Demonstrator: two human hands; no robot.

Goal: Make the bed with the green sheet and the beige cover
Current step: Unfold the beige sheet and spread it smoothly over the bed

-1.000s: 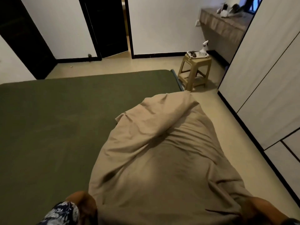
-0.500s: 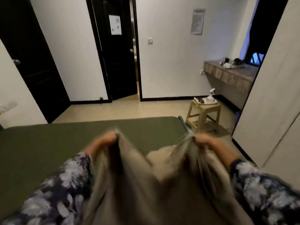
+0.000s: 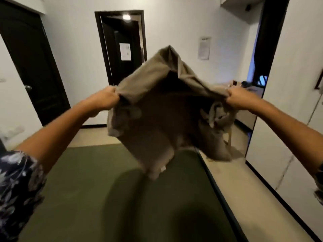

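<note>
The beige cover (image 3: 157,119) billows in the air in front of me, bunched and blurred, with its lower end hanging just over the bed. My left hand (image 3: 106,98) grips its left edge and my right hand (image 3: 237,99) grips its right edge, both arms stretched forward at about chest height. Below lies the bed with the green sheet (image 3: 78,189) spread flat over the mattress; the cover casts a dark shadow on it.
A dark bed frame edge (image 3: 218,194) runs along the right. Beyond it is a strip of beige floor (image 3: 253,206) and white wardrobe panels (image 3: 297,119). A stool leg (image 3: 229,140) shows behind the cover. Dark doors (image 3: 31,67) and an open doorway (image 3: 122,49) stand ahead.
The cover lay on the bed a second ago. Both hands took its near edge and flung it up and forward, so it now hangs in the air; my view has risen too.
</note>
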